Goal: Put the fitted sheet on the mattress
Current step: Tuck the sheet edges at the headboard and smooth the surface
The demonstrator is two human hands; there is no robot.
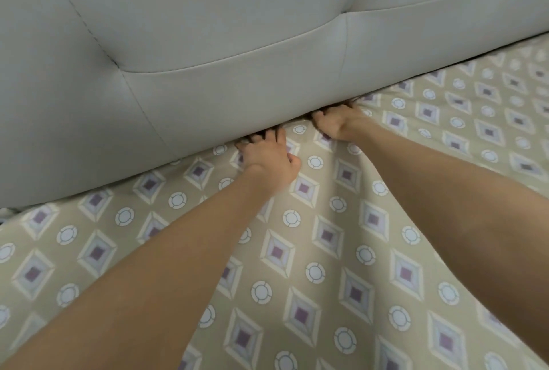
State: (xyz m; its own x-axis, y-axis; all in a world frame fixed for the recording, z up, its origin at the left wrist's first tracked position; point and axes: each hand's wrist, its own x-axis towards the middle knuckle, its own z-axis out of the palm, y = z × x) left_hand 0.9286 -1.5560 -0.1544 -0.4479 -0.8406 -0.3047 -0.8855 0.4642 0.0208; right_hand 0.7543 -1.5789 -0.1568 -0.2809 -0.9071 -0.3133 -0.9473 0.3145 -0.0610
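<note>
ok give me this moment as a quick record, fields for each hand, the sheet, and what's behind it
left hand: fingers pushed down into the gap at the headboard's base, on the sheet edge
right hand: beside the left, fingertips in the same gap
fitted sheet: beige with diamond and circle print, spread over the bed, creases running toward the hands
headboard: grey, padded, with stitched seams
mattress: hidden under the sheet
grip: cannot tell, fingertips hidden

soft even light | slight blur | wide-angle bending at edges
</note>
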